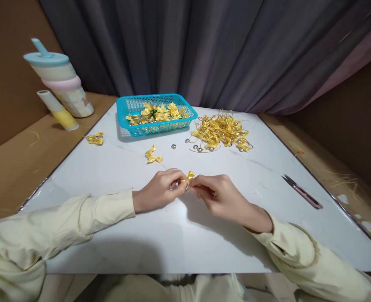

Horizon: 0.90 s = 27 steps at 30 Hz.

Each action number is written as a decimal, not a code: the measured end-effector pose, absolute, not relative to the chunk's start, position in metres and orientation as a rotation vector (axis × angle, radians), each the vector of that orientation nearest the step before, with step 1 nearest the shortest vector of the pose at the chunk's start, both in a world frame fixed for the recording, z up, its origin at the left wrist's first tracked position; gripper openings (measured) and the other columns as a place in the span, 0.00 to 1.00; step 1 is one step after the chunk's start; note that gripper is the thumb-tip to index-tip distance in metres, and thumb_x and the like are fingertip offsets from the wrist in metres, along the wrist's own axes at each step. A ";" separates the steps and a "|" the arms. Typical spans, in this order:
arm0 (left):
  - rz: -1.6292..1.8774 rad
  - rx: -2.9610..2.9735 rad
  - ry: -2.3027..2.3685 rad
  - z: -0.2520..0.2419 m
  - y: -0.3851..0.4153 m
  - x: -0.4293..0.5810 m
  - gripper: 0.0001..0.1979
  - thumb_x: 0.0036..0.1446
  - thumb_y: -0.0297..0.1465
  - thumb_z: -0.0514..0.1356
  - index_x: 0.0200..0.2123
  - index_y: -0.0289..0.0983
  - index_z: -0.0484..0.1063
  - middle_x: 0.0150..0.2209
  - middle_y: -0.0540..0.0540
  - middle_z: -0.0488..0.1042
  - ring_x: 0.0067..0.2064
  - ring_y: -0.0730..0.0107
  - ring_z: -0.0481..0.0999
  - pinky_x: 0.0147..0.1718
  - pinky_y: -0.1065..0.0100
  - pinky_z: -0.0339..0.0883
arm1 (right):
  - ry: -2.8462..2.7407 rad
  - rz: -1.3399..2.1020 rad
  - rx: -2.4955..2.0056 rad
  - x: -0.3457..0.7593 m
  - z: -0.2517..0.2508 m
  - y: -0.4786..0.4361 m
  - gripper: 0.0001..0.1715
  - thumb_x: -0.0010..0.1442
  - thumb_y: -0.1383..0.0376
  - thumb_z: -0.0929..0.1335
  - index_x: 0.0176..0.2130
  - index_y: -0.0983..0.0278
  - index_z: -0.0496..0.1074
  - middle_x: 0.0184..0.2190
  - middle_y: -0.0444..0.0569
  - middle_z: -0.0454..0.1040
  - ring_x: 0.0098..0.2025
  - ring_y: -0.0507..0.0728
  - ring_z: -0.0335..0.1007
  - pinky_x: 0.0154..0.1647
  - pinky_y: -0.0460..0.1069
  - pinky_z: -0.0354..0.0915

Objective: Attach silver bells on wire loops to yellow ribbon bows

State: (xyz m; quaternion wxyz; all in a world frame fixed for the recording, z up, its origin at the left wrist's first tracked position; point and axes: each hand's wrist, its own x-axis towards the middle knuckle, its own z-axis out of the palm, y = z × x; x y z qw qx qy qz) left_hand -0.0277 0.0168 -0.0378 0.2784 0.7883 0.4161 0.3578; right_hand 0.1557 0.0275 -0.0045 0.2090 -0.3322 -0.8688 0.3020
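Observation:
Above the middle of the white table, my left hand (163,187) pinches a small yellow ribbon bow (190,174) between thumb and forefinger. My right hand (223,197) meets it from the other side, its fingertips closed at the bow's lower edge. What exactly the right fingertips pinch is too small and partly hidden. Just beyond my hands lie two loose yellow bows (154,156) and a small silver bell-like piece (173,146). Further right is a heap of yellow bows (221,129) with thin gold cords and silver pieces.
A blue plastic basket (156,132) with yellow bows stands at the back. Thread snips (303,192) lie on the right of the table (110,247). More bows (95,139) are at the left, near a thread spool (59,112) and a tumbler with a straw (62,84). A dark curtain (185,50) hangs behind.

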 end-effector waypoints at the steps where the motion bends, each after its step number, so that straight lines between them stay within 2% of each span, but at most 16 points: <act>1: 0.959 2.103 1.125 -0.038 0.017 -0.028 0.07 0.56 0.28 0.52 0.27 0.35 0.67 0.25 0.50 0.69 0.25 0.76 0.63 0.27 0.74 0.58 | -2.436 0.795 -0.916 0.156 -0.005 0.028 0.12 0.52 0.75 0.60 0.31 0.66 0.71 0.22 0.45 0.71 0.21 0.49 0.61 0.24 0.43 0.54; 11: 0.954 1.944 1.184 -0.038 0.017 -0.028 0.07 0.56 0.29 0.53 0.27 0.35 0.67 0.23 0.52 0.67 0.25 0.77 0.62 0.26 0.74 0.57 | -2.495 0.698 -0.999 0.160 -0.007 0.034 0.15 0.42 0.78 0.59 0.26 0.66 0.70 0.19 0.44 0.69 0.19 0.48 0.57 0.22 0.43 0.51; 18: 0.941 1.737 1.103 -0.039 0.018 -0.030 0.09 0.57 0.33 0.53 0.28 0.35 0.66 0.23 0.50 0.68 0.27 0.74 0.66 0.27 0.73 0.60 | -2.418 0.793 -1.100 0.161 -0.008 0.042 0.12 0.48 0.76 0.61 0.28 0.66 0.72 0.18 0.43 0.70 0.19 0.48 0.57 0.23 0.43 0.52; 23: 0.984 1.621 0.997 -0.039 0.019 -0.031 0.08 0.57 0.32 0.54 0.29 0.34 0.67 0.24 0.50 0.68 0.28 0.74 0.67 0.29 0.72 0.62 | -2.338 0.970 -1.112 0.161 -0.013 0.049 0.07 0.55 0.68 0.64 0.30 0.66 0.73 0.20 0.44 0.72 0.21 0.49 0.60 0.24 0.44 0.55; 25: 1.001 1.608 0.995 -0.039 0.019 -0.031 0.08 0.57 0.32 0.54 0.28 0.34 0.66 0.24 0.50 0.67 0.28 0.74 0.67 0.29 0.72 0.62 | -2.267 1.152 -1.106 0.163 -0.014 0.054 0.08 0.56 0.65 0.65 0.29 0.67 0.72 0.22 0.46 0.73 0.24 0.49 0.63 0.26 0.44 0.58; 27: 0.997 1.610 1.003 -0.039 0.019 -0.030 0.09 0.57 0.32 0.54 0.27 0.34 0.66 0.23 0.51 0.67 0.27 0.75 0.66 0.29 0.72 0.61 | -2.152 1.390 -1.124 0.166 -0.012 0.061 0.10 0.54 0.62 0.67 0.30 0.68 0.71 0.24 0.47 0.73 0.22 0.49 0.62 0.24 0.44 0.58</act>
